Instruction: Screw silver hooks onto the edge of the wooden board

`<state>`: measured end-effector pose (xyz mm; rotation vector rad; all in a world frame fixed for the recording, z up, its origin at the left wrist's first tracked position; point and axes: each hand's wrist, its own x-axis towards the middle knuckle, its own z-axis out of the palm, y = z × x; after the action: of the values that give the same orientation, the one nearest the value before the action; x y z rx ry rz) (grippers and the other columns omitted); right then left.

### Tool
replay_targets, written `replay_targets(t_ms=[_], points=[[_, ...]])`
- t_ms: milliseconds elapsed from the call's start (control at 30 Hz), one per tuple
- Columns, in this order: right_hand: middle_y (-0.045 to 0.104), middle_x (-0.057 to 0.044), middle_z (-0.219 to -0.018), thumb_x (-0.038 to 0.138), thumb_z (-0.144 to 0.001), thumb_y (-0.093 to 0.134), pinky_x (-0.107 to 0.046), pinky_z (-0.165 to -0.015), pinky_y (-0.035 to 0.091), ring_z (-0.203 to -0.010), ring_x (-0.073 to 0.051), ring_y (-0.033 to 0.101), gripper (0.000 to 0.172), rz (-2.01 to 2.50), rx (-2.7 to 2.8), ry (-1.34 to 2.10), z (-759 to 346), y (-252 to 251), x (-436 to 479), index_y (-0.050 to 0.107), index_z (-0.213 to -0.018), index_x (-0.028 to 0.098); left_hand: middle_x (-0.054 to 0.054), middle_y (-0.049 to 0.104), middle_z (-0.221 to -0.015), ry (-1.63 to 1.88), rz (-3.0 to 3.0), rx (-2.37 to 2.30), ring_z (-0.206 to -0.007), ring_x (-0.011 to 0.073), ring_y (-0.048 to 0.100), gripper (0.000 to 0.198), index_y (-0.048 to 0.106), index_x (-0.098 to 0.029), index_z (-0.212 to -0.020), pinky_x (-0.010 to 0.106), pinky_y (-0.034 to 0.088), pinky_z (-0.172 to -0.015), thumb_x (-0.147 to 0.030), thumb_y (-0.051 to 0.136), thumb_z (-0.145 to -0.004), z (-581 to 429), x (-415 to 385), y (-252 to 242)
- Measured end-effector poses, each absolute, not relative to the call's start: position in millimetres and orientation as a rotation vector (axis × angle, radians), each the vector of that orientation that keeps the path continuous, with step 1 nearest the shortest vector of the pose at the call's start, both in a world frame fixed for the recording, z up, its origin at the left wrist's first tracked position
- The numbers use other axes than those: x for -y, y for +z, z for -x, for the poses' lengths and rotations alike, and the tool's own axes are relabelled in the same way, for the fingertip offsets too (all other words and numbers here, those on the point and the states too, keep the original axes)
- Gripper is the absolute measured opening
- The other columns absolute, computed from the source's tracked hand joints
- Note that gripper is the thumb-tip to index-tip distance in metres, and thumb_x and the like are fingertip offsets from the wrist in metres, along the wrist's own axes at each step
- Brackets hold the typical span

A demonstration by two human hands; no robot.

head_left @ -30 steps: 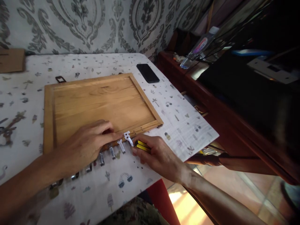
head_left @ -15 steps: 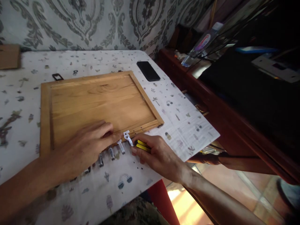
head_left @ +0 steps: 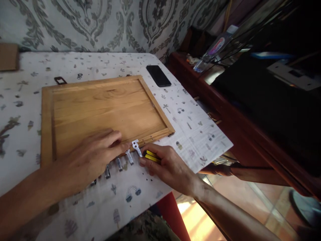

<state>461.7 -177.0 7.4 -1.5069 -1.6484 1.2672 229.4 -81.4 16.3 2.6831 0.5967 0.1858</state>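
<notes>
A framed wooden panel (head_left: 107, 103) lies flat on the table, with a row of metal hooks along its near rail. My left hand (head_left: 92, 157) rests over that rail, fingers extended across the wood, one fingertip at the edge of a silver metal hook (head_left: 136, 147). My right hand (head_left: 167, 164) is closed around a tool with a yellow-and-black handle (head_left: 152, 156), held against the outer end of this hook. The tool's working end is hidden. Further hooks, including a bent one (head_left: 129, 157), stick out below my left hand.
A black phone (head_left: 158, 76) lies behind the panel's right side. A dark metal loop (head_left: 60, 80) projects from the panel's far edge. Cardboard (head_left: 8, 57) sits at the back left. To the right stands dark red furniture (head_left: 240, 124) with a plastic bottle (head_left: 213, 50).
The view has shifted slightly. Both hands keep nearly the same place at the hook, and the silver hook sits at a slightly different angle.
</notes>
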Motion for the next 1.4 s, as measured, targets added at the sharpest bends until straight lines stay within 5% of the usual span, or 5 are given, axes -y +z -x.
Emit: replay_targets(t_ms=[233,633,1067,1400], points=[[0.059,0.005,-0.065,0.042,-0.1,0.067,-0.026,-0.059,0.044,-0.058,-0.011,0.056,0.026,1.485,1.567,1.382,-463.0,9.5,175.7,0.064,-0.087,0.021,0.003,0.06,-0.09,0.222,-2.681,-0.563,-0.081,0.0197,0.061,0.037,0.073,-0.021,-0.102,0.03,0.043,-0.07,-0.004,0.042,-0.092,-230.6,79.9,15.9],[0.057,0.007,-0.062,0.029,-0.1,0.063,-0.026,-0.058,0.043,-0.056,-0.01,0.055,0.014,1.472,1.592,1.346,-463.6,9.6,177.2,0.064,-0.089,0.02,0.005,0.065,-0.099,0.377,-2.691,-0.545,-0.088,0.0219,0.061,0.037,0.071,-0.026,-0.121,0.032,0.045,-0.073,-0.012,0.041,-0.103,-221.1,81.9,-0.1],[0.059,0.006,-0.063,0.041,-0.101,0.066,-0.026,-0.059,0.043,-0.057,-0.011,0.056,0.024,1.489,1.592,1.354,-463.8,10.7,177.1,0.065,-0.088,0.021,0.005,0.066,-0.096,0.418,-2.703,-0.575,-0.084,0.0195,0.063,0.044,0.074,-0.022,-0.111,0.031,0.045,-0.068,-0.01,0.031,-0.106,-224.8,82.1,2.7],[0.06,0.004,-0.067,0.041,-0.1,0.065,-0.027,-0.06,0.045,-0.057,-0.011,0.056,0.023,1.524,1.592,1.327,-460.6,8.8,178.1,0.065,-0.09,0.021,0.004,0.061,-0.096,0.324,-2.702,-0.553,-0.087,0.0205,0.059,0.039,0.075,-0.025,-0.112,0.031,0.043,-0.072,-0.007,0.043,-0.099,-224.3,81.3,6.1]])
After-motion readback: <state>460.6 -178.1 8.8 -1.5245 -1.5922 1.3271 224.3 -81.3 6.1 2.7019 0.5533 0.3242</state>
